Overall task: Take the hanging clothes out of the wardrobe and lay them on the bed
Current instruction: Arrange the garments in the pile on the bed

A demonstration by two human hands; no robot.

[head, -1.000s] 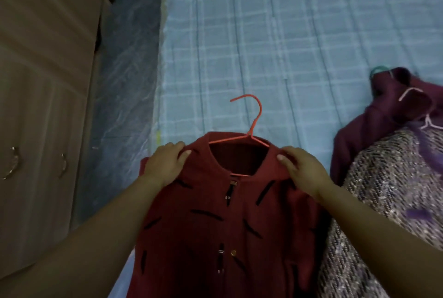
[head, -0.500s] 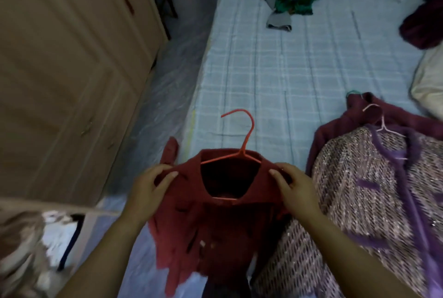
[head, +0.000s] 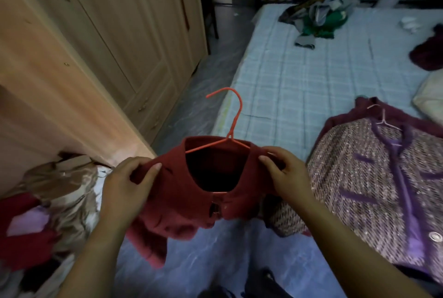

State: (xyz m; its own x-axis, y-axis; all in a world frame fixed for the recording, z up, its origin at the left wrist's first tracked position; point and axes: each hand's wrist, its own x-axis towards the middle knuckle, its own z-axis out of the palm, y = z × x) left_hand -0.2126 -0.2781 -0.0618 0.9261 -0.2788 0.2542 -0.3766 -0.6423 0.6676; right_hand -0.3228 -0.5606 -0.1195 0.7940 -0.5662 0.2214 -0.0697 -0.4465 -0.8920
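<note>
A dark red jacket (head: 191, 192) hangs on an orange hanger (head: 230, 127), held up in the air between the wardrobe and the bed. My left hand (head: 127, 187) grips its left shoulder and my right hand (head: 285, 178) grips its right shoulder. The bed (head: 299, 82), covered in a pale blue checked sheet, lies to the right. On it lies a purple-trimmed sequinned jacket (head: 374, 185) on a pink hanger, over a maroon garment (head: 340, 120). The wooden wardrobe (head: 100, 41) stands at the left, its nearest door open.
A heap of green and grey clothes (head: 318, 17) sits at the bed's far end, with a dark maroon item (head: 429, 53) and a pillow (head: 431, 96) at the right edge. Red and beige clothes (head: 48, 202) fill the wardrobe's lower left. Floor runs between wardrobe and bed.
The view has risen and pulled back from the bed toward the wardrobe. The red jacket, spread out a second ago, now hangs bunched in the air in both hands.
</note>
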